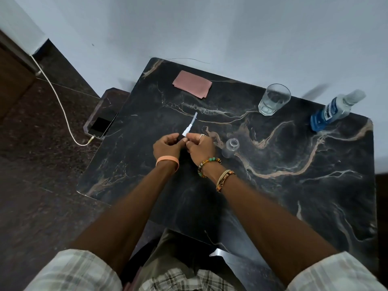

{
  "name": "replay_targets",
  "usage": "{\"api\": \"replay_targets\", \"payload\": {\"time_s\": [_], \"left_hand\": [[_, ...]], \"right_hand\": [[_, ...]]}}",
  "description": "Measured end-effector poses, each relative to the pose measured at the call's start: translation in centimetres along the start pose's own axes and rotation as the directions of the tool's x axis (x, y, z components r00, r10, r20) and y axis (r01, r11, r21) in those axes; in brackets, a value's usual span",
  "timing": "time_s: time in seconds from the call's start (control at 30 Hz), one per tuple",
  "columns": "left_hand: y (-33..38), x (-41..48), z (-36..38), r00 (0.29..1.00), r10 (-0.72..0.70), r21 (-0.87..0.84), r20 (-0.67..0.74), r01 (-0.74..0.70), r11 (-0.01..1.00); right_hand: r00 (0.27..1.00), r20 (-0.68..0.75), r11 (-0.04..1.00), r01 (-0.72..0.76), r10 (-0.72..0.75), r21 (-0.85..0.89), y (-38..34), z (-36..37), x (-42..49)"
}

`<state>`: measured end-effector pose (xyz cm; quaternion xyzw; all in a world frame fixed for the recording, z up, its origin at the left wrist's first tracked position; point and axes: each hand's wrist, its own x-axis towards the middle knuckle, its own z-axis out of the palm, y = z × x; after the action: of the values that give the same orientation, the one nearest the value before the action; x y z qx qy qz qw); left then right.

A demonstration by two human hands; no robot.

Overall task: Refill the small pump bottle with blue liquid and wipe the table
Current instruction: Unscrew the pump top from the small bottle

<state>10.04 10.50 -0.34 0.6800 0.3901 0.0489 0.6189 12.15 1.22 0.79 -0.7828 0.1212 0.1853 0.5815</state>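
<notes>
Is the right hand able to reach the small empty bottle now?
Probably yes: the small bottle stands close beside the right hand, nothing between, though that hand pinches the pump head.

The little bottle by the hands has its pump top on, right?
No. The little bottle is by the hands, but its pump top is off: the left hand and right hand hold it. The head view shows this.

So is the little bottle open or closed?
Open. The little bottle stands upright with a bare neck; its pump is out, held by the left hand and right hand.
</notes>
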Motion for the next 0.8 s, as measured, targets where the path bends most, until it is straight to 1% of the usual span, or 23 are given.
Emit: {"api": "replay_targets", "payload": {"time_s": [0.1,0.2,0.37,0.53,0.8], "left_hand": [[-0.3,0.7,-0.1,0.998,0.045,0.117,0.030,-0.049,0.992],[-0.8,1.4,-0.1,0.990,0.120,0.293,0.070,-0.135,0.947],[-1.5,2.6,0.1,0.985,0.125,0.428,0.120,-0.165,0.889],[-2.2,3.3,-0.1,0.980,0.089,0.478,0.176,-0.164,0.863],[-2.6,3.6,-0.6,0.971,0.093,0.469,0.218,-0.188,0.863]], "right_hand": [[1.000,-0.010,0.999,-0.008,0.007,-0.032,0.3,0.1,0.5],[0.999,-0.022,0.998,-0.035,0.034,-0.046,0.7,0.4,1.0],[0.996,-0.023,0.994,-0.085,0.084,-0.065,1.5,1.1,1.4],[0.993,-0.022,0.988,-0.114,0.113,-0.100,2.1,1.3,1.5],[0.993,-0.001,0.984,-0.118,0.119,-0.133,2.1,0.8,1.0]]}}
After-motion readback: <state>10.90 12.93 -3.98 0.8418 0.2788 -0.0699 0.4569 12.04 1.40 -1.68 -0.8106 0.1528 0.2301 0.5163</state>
